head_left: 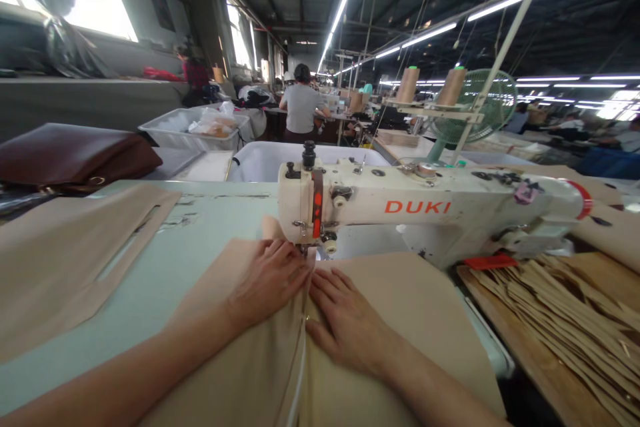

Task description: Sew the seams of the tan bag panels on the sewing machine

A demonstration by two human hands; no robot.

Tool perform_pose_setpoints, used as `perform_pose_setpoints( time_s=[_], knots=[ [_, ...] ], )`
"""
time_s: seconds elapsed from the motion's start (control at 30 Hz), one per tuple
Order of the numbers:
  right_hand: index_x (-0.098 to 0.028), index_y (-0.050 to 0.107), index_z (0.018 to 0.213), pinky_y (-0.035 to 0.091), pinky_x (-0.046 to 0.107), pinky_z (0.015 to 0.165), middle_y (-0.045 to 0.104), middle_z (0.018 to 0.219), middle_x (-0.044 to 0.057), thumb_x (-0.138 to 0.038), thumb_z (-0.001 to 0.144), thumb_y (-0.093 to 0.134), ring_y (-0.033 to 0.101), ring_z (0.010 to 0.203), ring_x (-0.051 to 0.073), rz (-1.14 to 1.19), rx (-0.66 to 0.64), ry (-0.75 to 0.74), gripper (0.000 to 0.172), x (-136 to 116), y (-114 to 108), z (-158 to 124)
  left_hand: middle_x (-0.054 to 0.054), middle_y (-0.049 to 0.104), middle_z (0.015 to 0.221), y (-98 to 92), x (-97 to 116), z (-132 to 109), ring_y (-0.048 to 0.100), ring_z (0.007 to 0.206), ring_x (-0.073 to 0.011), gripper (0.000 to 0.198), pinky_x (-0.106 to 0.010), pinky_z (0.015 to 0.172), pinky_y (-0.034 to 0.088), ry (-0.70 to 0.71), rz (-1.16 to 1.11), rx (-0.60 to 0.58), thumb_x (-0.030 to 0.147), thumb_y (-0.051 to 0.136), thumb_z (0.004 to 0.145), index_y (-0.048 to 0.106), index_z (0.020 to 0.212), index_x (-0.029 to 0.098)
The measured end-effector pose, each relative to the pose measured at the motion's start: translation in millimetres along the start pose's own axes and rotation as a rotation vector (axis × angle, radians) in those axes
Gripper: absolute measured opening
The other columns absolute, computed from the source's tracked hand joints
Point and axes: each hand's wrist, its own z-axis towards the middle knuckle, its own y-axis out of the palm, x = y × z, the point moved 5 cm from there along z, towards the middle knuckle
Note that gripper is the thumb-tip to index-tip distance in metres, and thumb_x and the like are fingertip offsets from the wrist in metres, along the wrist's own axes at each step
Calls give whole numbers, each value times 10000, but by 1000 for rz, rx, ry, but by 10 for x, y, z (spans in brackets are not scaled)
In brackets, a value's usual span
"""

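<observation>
Beige sheet material (400, 307), leather-like, lies under the presser foot of a white sewing machine (350, 193) marked DUKI. A pale strip like a zipper (301, 363) runs down its middle toward me, with a small shiny metal piece beside my right thumb. My left hand (273, 273) rests on the material left of the strip, its fingers lying close to the needle area. On the other side, my right hand (345, 313) lies flat, fingers forward and thumb apart. The needle tip is hidden behind the left fingers and machine head.
Another beige panel (65, 260) with a long slot lies at left, near a brown leather bag (75, 157). Beige strips (560, 327) are piled on a wooden board at right. Behind stand a white bin (255, 153), thread cones (409, 85), a fan (493, 103) and a seated person (301, 103).
</observation>
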Motion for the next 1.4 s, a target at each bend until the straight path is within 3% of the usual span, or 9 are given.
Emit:
perform_pose_setpoints(
  time_s=[0.17,0.3,0.47,0.63,0.87,1.07,1.2,1.3,1.4],
  knots=[
    [-126,397,1484,163,434,1235,392,1540,96,-448,994,445,294,1444,239,-11,-10,-17,588,8,20,-14,-58,701,988,-89,-12,-17,624,980,-236,323,-405,927,463,32,-22,-18,399,451,1023,711,958,220],
    [-120,412,1470,155,412,1240,411,1528,96,-455,1000,446,301,1441,225,-10,15,-24,578,2,8,-16,-27,678,1193,-118,169,-317,615,1130,-205,276,-353,1020,464,19,-71,-61,365,446,1029,671,1148,260],
    [-131,387,1488,165,418,1236,401,1534,97,-449,1002,455,313,1435,224,-16,28,-27,586,1,7,-11,-63,467,1502,19,142,-553,392,1409,-248,493,-509,1217,182,-10,-93,-171,398,455,1020,391,1485,248],
    [-115,393,1482,162,421,1233,402,1530,115,-394,987,470,305,1437,236,-18,25,-38,573,-7,2,-25,-56,514,1462,72,53,-471,407,1400,-244,431,-579,1188,200,-113,-141,-187,240,306,1028,494,1414,275],
    [-108,450,1433,169,413,1227,481,1462,132,-367,982,459,331,1417,231,-35,43,-46,520,-22,-10,-17,-77,439,1513,-13,200,-560,360,1416,-339,675,-641,1163,199,-84,-123,-205,432,694,836,430,1446,313],
    [-109,427,1453,185,422,1225,444,1495,136,-341,984,452,334,1421,227,-63,39,-59,524,-35,1,-12,-109,579,1340,-22,208,-424,507,1288,-318,353,-668,1148,189,-112,-80,-99,374,529,943,540,1267,233],
    [-106,471,1416,215,443,1214,529,1401,156,-277,946,474,368,1399,247,-73,32,-61,500,-43,2,-10,-96,641,1196,-49,388,-248,444,1325,-361,175,-739,1123,81,-128,-39,-45,342,558,899,579,1020,217],
    [-92,456,1424,199,437,1219,494,1441,153,-297,955,466,349,1411,248,-68,38,-73,512,-39,4,-20,-66,665,1106,-144,473,-226,551,1219,-294,82,-576,1159,252,-91,-50,-55,277,533,897,583,922,217],
    [-82,442,1434,179,424,1225,454,1484,146,-348,980,449,340,1418,242,-60,38,-67,526,-24,7,-30,-45,665,1088,-211,361,-312,659,972,-209,180,-385,962,508,-75,-73,-92,375,513,958,606,987,223]
  ],
)
